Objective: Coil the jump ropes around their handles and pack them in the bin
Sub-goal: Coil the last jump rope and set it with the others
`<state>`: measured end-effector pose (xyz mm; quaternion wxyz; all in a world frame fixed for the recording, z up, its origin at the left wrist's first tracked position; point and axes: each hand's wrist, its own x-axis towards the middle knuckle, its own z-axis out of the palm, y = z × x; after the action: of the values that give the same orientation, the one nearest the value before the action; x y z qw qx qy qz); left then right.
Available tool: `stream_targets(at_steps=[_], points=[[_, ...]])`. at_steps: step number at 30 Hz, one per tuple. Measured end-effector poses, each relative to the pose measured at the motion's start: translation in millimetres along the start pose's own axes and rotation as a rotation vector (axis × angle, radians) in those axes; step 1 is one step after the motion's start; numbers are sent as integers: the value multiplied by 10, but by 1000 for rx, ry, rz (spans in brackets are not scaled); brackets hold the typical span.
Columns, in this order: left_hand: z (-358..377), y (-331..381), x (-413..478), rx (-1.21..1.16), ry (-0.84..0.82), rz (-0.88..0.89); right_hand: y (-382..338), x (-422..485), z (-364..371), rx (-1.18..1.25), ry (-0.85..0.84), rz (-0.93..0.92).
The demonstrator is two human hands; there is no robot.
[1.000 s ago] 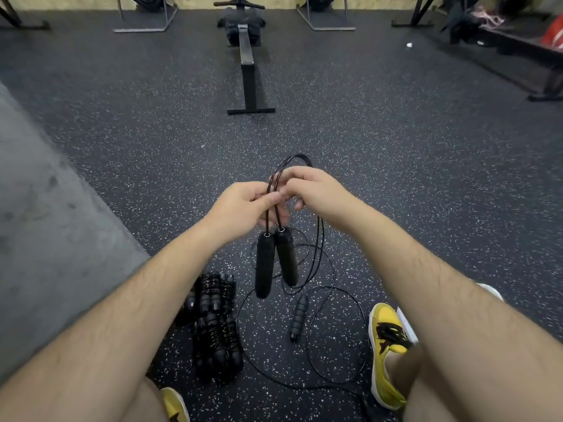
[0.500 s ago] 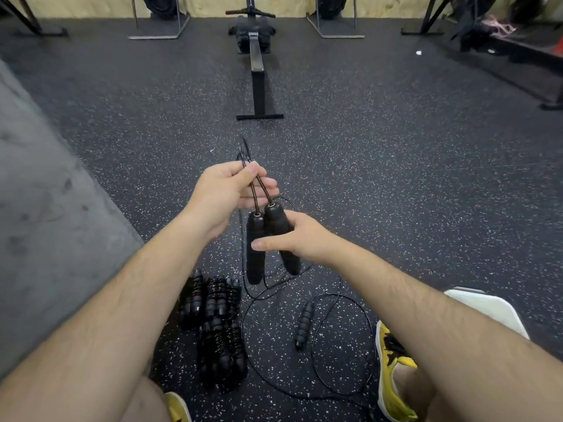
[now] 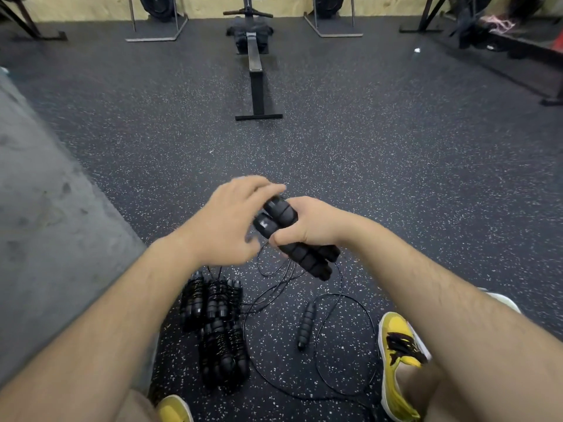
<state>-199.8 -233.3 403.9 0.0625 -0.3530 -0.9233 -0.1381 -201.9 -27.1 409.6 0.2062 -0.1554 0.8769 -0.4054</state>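
My right hand [image 3: 307, 226] grips the two black handles [image 3: 281, 214] of a jump rope side by side, tilted with their cord ends up and to the left. My left hand [image 3: 231, 217], blurred, reaches over those upper ends, and the thin black cord [image 3: 265, 260] drops from under it to the floor. The slack cord [image 3: 344, 296] loops over the floor around a loose handle [image 3: 305, 325] of another rope. Several coiled ropes [image 3: 213, 303] lie in a pile at lower left. No bin is clearly visible.
A concrete slab [image 3: 45, 223] borders the rubber floor on the left. A rowing machine [image 3: 256, 71] stands ahead. My yellow shoes [image 3: 399, 354] flank the ropes, and a white object's corner [image 3: 499, 300] shows behind my right forearm. Racks line the back wall.
My right hand has tipped the paired handles from hanging upright to a slant. My left hand has swung across their upper ends with the cord.
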Motion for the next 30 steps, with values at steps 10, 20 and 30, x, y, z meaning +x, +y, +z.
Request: stream_targets(at_steps=[10, 20, 30], points=[[103, -55, 86, 196, 38, -243, -22, -57, -58, -558, 238, -3], [130, -70, 22, 122, 48, -257, 49, -64, 67, -490, 341, -140], [-83, -22, 76, 86, 203, -345, 93, -66, 394, 513, 656, 44]])
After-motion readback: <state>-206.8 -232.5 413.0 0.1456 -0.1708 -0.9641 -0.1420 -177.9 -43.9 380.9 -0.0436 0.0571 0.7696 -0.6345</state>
